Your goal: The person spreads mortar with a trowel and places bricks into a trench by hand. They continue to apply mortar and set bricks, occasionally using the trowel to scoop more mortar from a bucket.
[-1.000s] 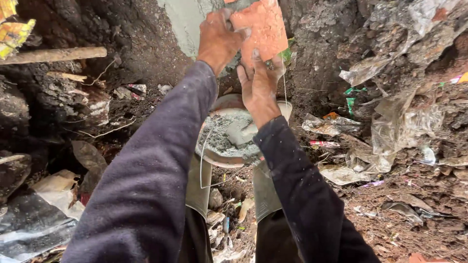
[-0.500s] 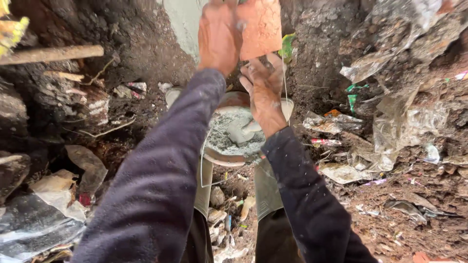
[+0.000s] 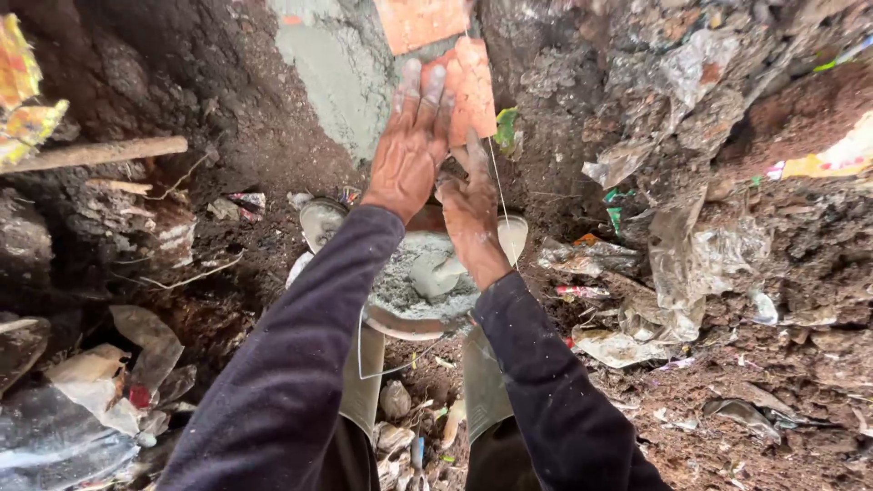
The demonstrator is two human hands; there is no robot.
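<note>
Left hand [image 3: 409, 145] flat on brick [image 3: 470, 86]; right hand [image 3: 470, 202] beneath it.

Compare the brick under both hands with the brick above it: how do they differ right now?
The lower brick is held: the left hand lies flat on its face and the right hand props it from below; the upper brick is untouched. The lower brick sits tilted, the upper brick nearly level. The upper brick is cut off by the frame's top edge; the lower shows whole. Both are orange-red, against the grey mortar.
</note>
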